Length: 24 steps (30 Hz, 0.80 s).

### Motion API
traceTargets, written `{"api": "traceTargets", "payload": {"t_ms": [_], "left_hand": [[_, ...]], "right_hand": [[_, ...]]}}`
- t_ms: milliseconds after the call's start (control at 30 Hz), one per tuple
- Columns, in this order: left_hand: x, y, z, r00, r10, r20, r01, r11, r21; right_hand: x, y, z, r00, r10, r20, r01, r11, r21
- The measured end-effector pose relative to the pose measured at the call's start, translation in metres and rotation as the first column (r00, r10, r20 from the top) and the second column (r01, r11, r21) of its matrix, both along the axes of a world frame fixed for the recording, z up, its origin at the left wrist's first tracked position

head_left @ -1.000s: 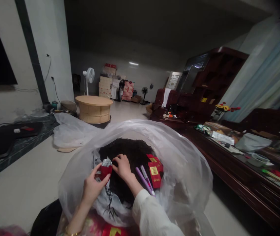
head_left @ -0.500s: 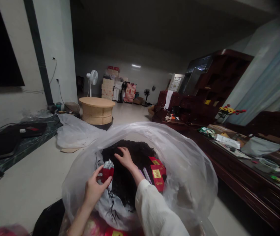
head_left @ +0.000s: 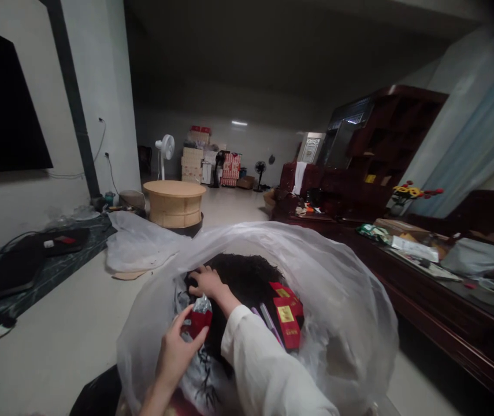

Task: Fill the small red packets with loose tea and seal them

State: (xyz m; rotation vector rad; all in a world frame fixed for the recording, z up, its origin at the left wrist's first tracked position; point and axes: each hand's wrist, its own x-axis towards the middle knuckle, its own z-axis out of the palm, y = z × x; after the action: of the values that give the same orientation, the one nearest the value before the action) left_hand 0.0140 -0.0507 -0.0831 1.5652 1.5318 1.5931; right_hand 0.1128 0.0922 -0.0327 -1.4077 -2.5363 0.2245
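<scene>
My left hand (head_left: 178, 346) grips a small red foil packet (head_left: 202, 323) between thumb and fingers; its silver top edge stands upright and looks open. Just beyond it, my right hand (head_left: 207, 283) curls its fingers into a heap of dark, stringy dried leaves (head_left: 247, 271), at the heap's left side. Its fingertips are partly sunk in the dark strands. The heap lies inside a large, clear plastic bag (head_left: 342, 300) with its mouth spread wide. Red packets with gold labels (head_left: 288, 315) rest on the heap's right side, beside thin purple and pale sticks (head_left: 268, 320).
A dark wooden table (head_left: 407, 289) with clutter runs along the right. On the left is a low dark stone ledge (head_left: 47, 260). Ahead stand a round wooden table (head_left: 175, 202) and a white fan (head_left: 166, 150). A loose plastic sheet (head_left: 138, 242) lies on the floor.
My right hand has moved left and down into the dark leaves, its fingers curling in. My left hand still holds the red packet, now closer to the right hand. The camera view has shifted slightly.
</scene>
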Motion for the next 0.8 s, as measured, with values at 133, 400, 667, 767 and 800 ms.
{"api": "traceTargets", "payload": {"t_ms": [133,400,667,767,800], "left_hand": [[0.003,0.001,0.0,1.0,-0.005,0.028,0.005,1.0,0.014],[0.002,0.001,0.0,0.998,0.014,0.067,-0.013,1.0,-0.007],[-0.001,-0.002,0.004,0.998,0.037,0.058,-0.037,0.999,0.003],[-0.002,-0.001,0.005,0.998,0.036,0.05,-0.036,0.999,0.005],[-0.002,-0.001,0.005,0.998,0.034,0.047,-0.034,0.999,0.005]], "right_hand": [[0.019,-0.017,-0.002,1.0,-0.016,-0.007,0.016,0.999,0.042],[0.055,-0.02,-0.007,0.966,-0.233,-0.112,0.23,0.972,-0.038],[0.029,-0.018,-0.006,0.995,-0.074,-0.061,0.07,0.995,-0.068],[0.033,-0.027,-0.004,0.996,-0.05,-0.077,0.048,0.998,-0.03],[0.037,-0.029,-0.004,0.995,-0.037,-0.091,0.035,0.999,-0.023]]}}
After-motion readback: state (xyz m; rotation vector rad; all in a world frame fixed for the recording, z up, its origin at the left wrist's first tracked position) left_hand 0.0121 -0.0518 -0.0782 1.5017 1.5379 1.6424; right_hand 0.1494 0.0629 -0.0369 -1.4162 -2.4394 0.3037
